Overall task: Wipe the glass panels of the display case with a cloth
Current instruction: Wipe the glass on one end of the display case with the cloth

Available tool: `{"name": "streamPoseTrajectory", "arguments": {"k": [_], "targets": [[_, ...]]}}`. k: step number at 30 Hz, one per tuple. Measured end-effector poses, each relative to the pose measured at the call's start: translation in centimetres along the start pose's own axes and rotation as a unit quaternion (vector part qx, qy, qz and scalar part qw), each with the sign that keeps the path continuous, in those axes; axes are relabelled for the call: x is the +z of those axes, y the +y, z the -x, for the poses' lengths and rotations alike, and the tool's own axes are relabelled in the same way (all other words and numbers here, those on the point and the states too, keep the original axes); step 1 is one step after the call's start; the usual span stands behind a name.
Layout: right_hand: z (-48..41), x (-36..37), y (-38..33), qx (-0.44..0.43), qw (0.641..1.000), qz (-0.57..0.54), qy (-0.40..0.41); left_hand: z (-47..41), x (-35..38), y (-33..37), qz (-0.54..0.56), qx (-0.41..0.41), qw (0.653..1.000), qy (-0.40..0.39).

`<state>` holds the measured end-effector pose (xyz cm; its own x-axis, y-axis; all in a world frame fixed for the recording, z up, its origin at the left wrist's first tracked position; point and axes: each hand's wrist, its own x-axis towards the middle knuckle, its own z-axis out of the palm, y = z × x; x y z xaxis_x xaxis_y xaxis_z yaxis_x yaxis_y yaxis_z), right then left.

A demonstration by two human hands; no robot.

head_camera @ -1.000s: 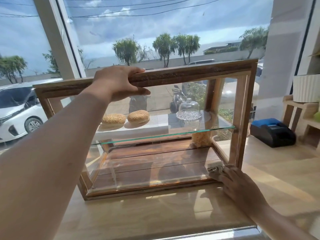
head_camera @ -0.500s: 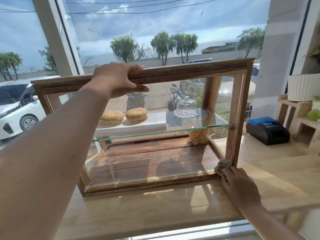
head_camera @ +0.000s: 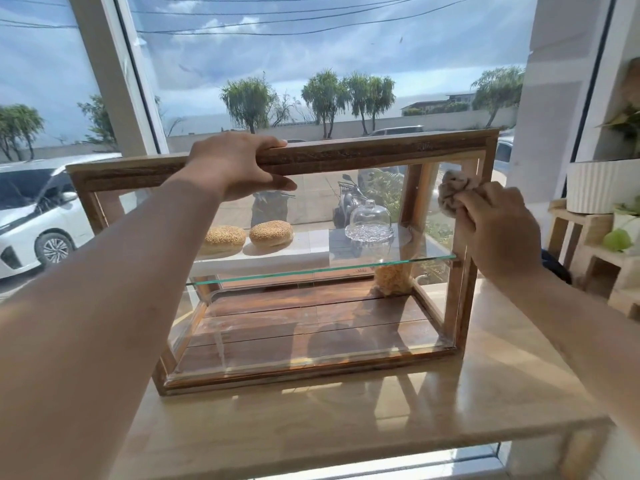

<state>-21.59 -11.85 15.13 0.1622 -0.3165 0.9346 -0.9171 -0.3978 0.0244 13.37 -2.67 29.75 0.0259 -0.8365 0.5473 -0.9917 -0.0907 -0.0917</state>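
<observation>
A wooden-framed display case (head_camera: 363,152) with glass panels stands on a light wooden counter (head_camera: 311,427). My left hand (head_camera: 239,164) grips its top front rail, thumb under the wood. My right hand (head_camera: 498,226) holds a crumpled beige cloth (head_camera: 453,192) against the upper right corner of the front glass, beside the right post. Inside, a glass shelf (head_camera: 311,270) carries two sesame buns (head_camera: 249,237) on a white board and a small glass dome (head_camera: 370,220). The case's wooden floor is bare.
A big window with a white frame (head_camera: 114,74) stands right behind the case. At the right are a white ribbed planter (head_camera: 602,188) on wooden crates (head_camera: 588,251) and a green fruit (head_camera: 618,240). A white car (head_camera: 34,216) is parked outside.
My right hand has carried the cloth up the right side of the front glass, from the bottom right corner to near the top. My left hand has stayed on the top rail.
</observation>
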Motion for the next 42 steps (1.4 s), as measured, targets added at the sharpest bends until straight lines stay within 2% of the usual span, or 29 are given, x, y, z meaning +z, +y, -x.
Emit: {"name": "streamPoseTrajectory", "arguments": {"k": [5,11,16,22,26,30,32,35,38,42], "targets": [[-2.6,0.0,-1.4,0.037,0.997,-0.04,0.052,-0.1,0.3,0.2,0.003,0.003,1.0,0.004],[-2.3,2.4,-9.6,-0.219,0.97,-0.089,0.061,-0.5,0.5,0.5,0.003,0.028,0.999,0.017],[0.1,4.5,-14.3,-0.296,0.947,-0.083,0.093,0.5,0.9,-1.6,0.0,0.054,0.997,0.05],[3.8,6.9,-15.6,-0.322,0.938,-0.086,0.101,1.3,1.8,-3.3,-0.026,0.059,0.99,0.125],[8.1,8.6,-15.9,-0.348,0.93,-0.103,0.054,1.1,1.8,-3.3,-0.026,0.057,0.99,0.127],[14.5,10.0,-15.3,-0.416,0.902,-0.093,-0.064,1.3,2.0,-3.2,-0.018,0.046,0.992,0.117],[17.4,10.4,-15.6,-0.41,0.899,-0.113,-0.105,1.4,1.8,-3.4,-0.018,0.041,0.993,0.11],[18.4,10.4,-16.4,-0.354,0.912,-0.16,-0.129,1.5,1.7,-3.5,-0.016,0.044,0.991,0.121],[18.5,9.8,-16.6,-0.342,0.909,-0.191,-0.143,3.1,3.3,-2.7,-0.024,0.078,0.976,0.202],[20.0,8.3,-15.7,-0.278,0.903,-0.267,-0.193,8.6,8.4,-0.9,-0.051,0.098,0.944,0.312]]}}
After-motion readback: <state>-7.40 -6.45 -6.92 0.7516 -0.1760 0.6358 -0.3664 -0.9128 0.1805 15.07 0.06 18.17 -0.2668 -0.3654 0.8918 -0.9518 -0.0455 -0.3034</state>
